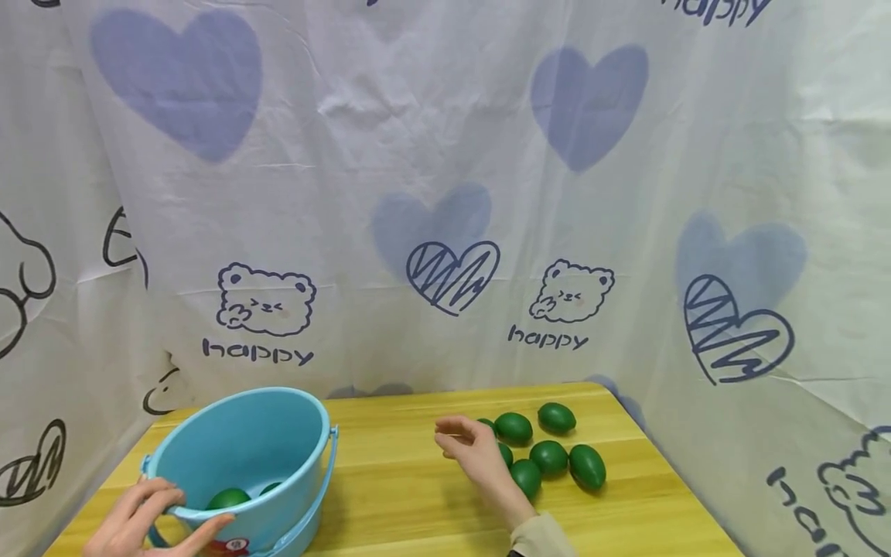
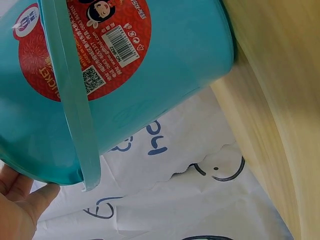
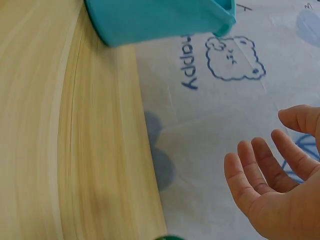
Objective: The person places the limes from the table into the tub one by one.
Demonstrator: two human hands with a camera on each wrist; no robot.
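On the left of the table stands a light-blue bucket (image 1: 288,495), its handle hanging down. My left hand (image 1: 132,517) grips its near rim, thumb outside; the left wrist view shows the same hand (image 2: 22,210) at the rim beside the handle (image 2: 75,105). At least two dark-green, egg-shaped things lie inside the bucket, one of them a green egg shape (image 1: 228,498) near the wall. My right hand (image 1: 482,458) hovers right of the bucket, fingers loosely bent and holding nothing. Beside and partly behind it lies a group of several green egg shapes (image 1: 549,459).
The wooden table (image 1: 390,487) ends at a hanging white cloth (image 1: 445,155) printed with hearts and bears. Cloth also hangs along the left and right sides. A red label (image 2: 120,55) is stuck on the bucket's outer wall.
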